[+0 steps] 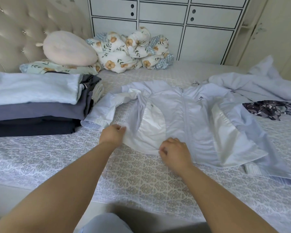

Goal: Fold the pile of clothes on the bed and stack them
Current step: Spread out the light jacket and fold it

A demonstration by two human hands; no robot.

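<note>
Jacket (pixel 191 118), pale blue with white panels, spread front-up and zipped across the middle of the bed (pixel 141 182). Left hand (pixel 112 134) pinching the hem at the jacket's left corner, fingers curled on the cloth; right hand (pixel 174 153) gripping the bottom edge near the zip, fingers curled in. Folded stack (pixel 35 103) of blue, grey and dark clothes at far left. Unfolded pale garment (pixel 259 84) and dark patterned piece (pixel 272 109) lying at right. Floral bedding (pixel 133 51) heaped by the headboard.
</note>
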